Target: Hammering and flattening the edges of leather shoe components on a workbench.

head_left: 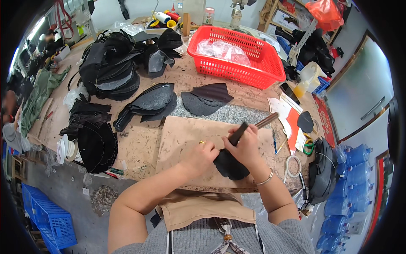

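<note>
My right hand (245, 146) is closed around a hammer (267, 120); its dark head slants up beside my fingers and its brown handle points to the far right. Below that hand a black rounded piece of material (230, 166) lies on the tan work board (182, 135). My left hand (201, 157), wearing a ring, has its fingers curled together at the left edge of this black piece. The exact grip of those fingertips is partly hidden.
Stacks of black cut pieces (110, 67) fill the table's left. Behind the board are more dark pieces (206, 100) on a speckled slab (243, 113). A red basket (237, 72) stands at the back. Tape roll (293, 166) and phone (289, 93) lie right.
</note>
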Demonstrator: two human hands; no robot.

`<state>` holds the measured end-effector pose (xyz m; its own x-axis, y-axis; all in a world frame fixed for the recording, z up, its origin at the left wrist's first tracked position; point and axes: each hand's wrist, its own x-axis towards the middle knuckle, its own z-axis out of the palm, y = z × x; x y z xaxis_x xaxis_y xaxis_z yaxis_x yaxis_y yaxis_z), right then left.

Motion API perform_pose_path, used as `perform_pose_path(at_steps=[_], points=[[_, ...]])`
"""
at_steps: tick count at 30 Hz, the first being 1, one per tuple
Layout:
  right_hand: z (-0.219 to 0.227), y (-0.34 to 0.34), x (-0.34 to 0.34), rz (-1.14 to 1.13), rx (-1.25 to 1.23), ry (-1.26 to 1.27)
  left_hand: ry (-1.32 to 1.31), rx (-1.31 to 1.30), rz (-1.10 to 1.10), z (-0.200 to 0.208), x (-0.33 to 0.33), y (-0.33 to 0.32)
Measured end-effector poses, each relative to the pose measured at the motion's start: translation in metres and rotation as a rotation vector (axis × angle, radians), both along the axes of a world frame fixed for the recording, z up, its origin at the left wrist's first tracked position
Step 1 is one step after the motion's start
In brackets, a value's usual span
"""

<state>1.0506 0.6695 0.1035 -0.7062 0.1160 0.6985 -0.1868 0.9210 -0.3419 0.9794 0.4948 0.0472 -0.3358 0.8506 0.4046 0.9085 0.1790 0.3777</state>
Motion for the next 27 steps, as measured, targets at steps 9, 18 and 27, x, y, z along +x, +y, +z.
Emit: perform_pose_path(at_steps=[9, 18, 27], points=[[0.004, -0.003, 0.002, 0.004, 0.065, 0.023, 0.025, 0.065, -0.016, -0.005, 0.002, -0.002], [-0.014, -0.009, 0.000, 0.023, -0.076, -0.010, -0.192, 0.139, 0.105, 0.008, 0.009, -0.003], [-0.014, -0.011, -0.001, 0.022, -0.033, 0.003, 0.164, 0.087, 0.160, 0.005, 0.024, -0.007]])
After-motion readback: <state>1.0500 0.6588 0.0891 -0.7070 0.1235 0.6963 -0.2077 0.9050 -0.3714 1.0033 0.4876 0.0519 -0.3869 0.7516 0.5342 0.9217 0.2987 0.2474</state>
